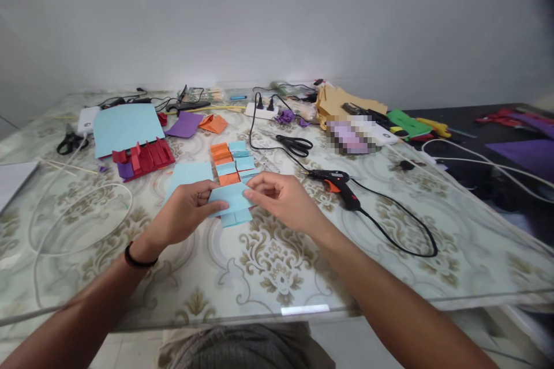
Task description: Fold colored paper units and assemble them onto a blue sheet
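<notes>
Left fingers (217, 206) partly hidden behind blue paper (234, 196); white sheet (15, 181) cut by left edge.

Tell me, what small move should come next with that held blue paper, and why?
Probably press a crease into the blue paper: the left hand and right hand pinch it at opposite sides, and small folded papers, orange and blue, lie just beyond.

A black glue gun (343, 185) with an orange trigger (332, 186) lies near black-handled scissors (285, 140); farther back, a white power strip (262, 111) carries two black plugs (260, 103).
</notes>
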A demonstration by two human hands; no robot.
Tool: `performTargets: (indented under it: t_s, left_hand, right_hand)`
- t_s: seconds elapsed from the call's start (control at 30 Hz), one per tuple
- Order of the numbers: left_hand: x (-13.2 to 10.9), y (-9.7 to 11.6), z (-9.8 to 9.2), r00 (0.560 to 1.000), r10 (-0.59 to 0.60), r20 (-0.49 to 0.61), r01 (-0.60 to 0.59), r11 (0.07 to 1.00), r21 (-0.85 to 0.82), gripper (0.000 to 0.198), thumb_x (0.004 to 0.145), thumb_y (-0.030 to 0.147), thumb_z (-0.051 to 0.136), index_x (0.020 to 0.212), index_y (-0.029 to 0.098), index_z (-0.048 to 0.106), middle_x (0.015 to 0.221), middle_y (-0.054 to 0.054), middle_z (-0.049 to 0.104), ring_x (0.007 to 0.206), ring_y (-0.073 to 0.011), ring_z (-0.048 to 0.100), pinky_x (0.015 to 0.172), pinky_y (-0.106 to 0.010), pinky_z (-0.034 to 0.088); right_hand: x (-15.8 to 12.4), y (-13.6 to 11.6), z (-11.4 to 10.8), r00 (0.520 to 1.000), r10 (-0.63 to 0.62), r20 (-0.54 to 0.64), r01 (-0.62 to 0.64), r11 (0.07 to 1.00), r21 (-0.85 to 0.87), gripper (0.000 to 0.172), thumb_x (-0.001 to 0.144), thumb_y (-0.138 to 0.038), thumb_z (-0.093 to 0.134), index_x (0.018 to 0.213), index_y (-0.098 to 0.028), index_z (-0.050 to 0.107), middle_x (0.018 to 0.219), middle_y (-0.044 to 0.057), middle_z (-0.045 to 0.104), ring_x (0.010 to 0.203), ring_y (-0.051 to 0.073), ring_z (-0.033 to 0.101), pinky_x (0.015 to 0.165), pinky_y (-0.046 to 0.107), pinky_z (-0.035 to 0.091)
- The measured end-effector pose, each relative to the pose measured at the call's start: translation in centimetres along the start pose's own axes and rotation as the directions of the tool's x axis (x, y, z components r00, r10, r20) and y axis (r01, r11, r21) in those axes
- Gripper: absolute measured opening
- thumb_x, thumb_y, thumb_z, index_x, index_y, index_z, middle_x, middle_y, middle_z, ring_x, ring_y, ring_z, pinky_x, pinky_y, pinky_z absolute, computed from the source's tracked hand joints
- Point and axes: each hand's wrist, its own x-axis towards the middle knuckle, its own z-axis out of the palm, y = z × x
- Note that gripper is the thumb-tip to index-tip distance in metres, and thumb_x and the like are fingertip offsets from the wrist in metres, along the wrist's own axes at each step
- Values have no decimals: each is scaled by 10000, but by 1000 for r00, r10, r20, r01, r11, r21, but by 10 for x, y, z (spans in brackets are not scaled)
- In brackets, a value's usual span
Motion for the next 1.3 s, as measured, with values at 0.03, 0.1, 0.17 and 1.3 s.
performTargets:
  t_s: [0.03, 0.1, 0.17, 1.3]
  left_hand:
    - [0, 0, 0, 1000, 12, -2, -12, 999, 36, 283, 874, 434, 766, 953, 167, 716, 602, 76, 390, 544, -91, 360, 505, -217, 292]
    - [-1, 2, -1, 999, 53, -5, -52, 993, 103, 304, 916, 450, 709, 818, 166, 665, 609, 71, 340, 554, -93, 311, 499, -227, 250]
    - [-3, 5, -2, 994, 113, -8, -110, 982, 154, 388, 978, 459, 615, 723, 169, 588, 635, 52, 366, 587, -102, 326, 521, -234, 268]
    - [1, 5, 9, 994, 27, -106, -59, 949, -310, 274, 766, 358, 868, 868, 150, 721, 741, -15, 722, 659, -139, 655, 616, -247, 532]
  right_hand:
    - [0, 0, 0, 1000, -13, 13, 13, 999, -39, 278, 856, -455, 777, 910, -193, 702, 745, -16, 653, 637, 126, 598, 598, 259, 532]
    - [-1, 0, 0, 999, -23, 35, 27, 995, -97, 270, 883, -448, 749, 881, -188, 677, 685, -41, 578, 574, 99, 485, 531, 233, 407]
    - [-2, 0, 0, 999, -8, 50, 14, 993, -113, 314, 905, -471, 715, 806, -185, 630, 646, -56, 494, 547, 88, 383, 499, 236, 298]
    - [2, 4, 2, 987, 6, 163, -19, 997, 80, 365, 793, -423, 844, 1045, -180, 739, 950, 39, 724, 865, 198, 694, 837, 339, 582]
